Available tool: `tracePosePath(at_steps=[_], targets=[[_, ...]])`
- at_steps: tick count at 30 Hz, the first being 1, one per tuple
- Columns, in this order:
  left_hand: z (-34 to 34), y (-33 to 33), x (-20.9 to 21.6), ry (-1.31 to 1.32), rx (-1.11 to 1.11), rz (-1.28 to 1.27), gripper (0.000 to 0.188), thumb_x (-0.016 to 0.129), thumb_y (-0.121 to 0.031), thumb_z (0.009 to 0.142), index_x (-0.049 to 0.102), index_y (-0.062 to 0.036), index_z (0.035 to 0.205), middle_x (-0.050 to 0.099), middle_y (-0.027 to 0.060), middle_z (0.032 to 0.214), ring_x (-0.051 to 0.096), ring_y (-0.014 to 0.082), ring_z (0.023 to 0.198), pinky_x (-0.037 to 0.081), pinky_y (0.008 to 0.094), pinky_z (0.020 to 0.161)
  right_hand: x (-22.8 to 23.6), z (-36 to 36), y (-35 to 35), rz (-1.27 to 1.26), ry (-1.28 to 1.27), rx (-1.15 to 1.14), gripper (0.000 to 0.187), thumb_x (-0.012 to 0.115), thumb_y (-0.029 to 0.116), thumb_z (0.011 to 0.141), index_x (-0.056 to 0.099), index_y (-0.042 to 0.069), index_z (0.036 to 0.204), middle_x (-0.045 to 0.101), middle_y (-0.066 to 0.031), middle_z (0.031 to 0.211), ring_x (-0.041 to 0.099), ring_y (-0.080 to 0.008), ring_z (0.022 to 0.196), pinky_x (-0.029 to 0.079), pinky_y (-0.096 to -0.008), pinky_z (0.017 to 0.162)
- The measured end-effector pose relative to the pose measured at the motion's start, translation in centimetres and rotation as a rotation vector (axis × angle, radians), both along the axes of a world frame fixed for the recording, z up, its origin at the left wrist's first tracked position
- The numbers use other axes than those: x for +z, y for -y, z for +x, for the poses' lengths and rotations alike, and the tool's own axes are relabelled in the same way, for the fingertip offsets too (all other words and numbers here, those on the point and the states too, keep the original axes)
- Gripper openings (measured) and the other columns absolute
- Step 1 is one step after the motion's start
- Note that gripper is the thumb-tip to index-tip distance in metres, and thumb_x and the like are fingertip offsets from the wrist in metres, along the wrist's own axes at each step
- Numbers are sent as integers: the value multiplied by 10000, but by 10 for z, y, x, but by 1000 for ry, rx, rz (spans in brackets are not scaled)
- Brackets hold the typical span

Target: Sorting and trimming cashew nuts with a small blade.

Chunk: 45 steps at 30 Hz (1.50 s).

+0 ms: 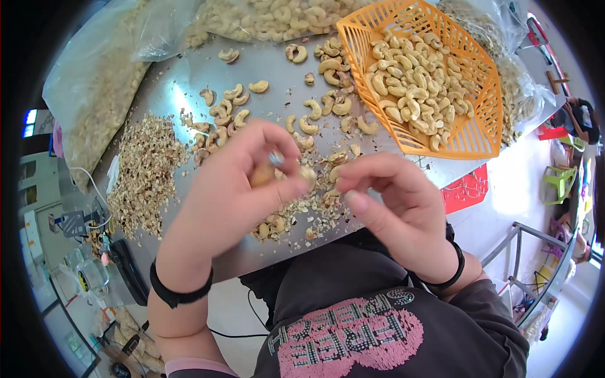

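My left hand (pixel 236 183) is closed, a pale cashew nut (pixel 307 177) pinched between thumb and fingertips. Inside its curled fingers there is also a brownish object (pixel 261 174), partly hidden and blurred. My right hand (pixel 400 205) is just to the right, thumb and fingers bent together; what they pinch, if anything, I cannot make out. Below and between the hands, cashew nuts (pixel 275 222) lie among flaky skin bits (pixel 315 217) on the metal table (pixel 252 63). More cashews with patches of brown skin (pixel 220 116) are loose beyond my left hand.
An orange plastic basket (pixel 482 120) of peeled cashews stands at the far right. A heap of skin flakes (pixel 148 170) lies on the left. Clear bags of cashews (pixel 271 19) line the back, with another full bag (pixel 101 107) far left. A red stool (pixel 466 189) stands beyond the table's right edge.
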<state>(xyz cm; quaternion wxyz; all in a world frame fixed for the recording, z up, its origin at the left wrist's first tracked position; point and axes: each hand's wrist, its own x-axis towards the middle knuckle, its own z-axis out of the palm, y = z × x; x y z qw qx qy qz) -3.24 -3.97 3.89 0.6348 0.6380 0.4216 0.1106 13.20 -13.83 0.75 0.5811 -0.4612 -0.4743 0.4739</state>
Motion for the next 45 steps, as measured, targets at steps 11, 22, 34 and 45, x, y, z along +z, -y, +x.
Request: tracePosePath(at_steps=[11,22,34,45], targets=[[-7,24,-2,214,-4,-64,287,610,-64,717,403,-66,916,488,13,821,476,79,774,378,201,690,-3,-12,1,-93,-239,153,181,581,43,763,513,-12,922,509,-23,802,488,-69,700,422,-205,641],[-2,30,-1,315,48,-162,263,605,-60,743,409,-48,917,445,3,810,432,51,696,362,173,583,6,0,0,-341,-344,371,247,605,58,746,523,23,976,560,-27,802,526,-60,676,437,-203,610],[-5,36,-4,327,-18,-34,266,432,-138,862,339,-17,1080,502,75,859,514,102,739,400,206,646,-1,5,-3,-268,-311,336,273,609,50,743,503,14,992,566,-19,812,527,-58,735,435,-193,649],[-6,48,-2,277,-172,237,408,446,-14,822,270,-11,1190,551,121,900,578,164,756,439,252,682,0,-1,-2,-147,-353,178,295,642,39,709,498,-5,962,567,-45,827,542,-97,755,440,-229,687]])
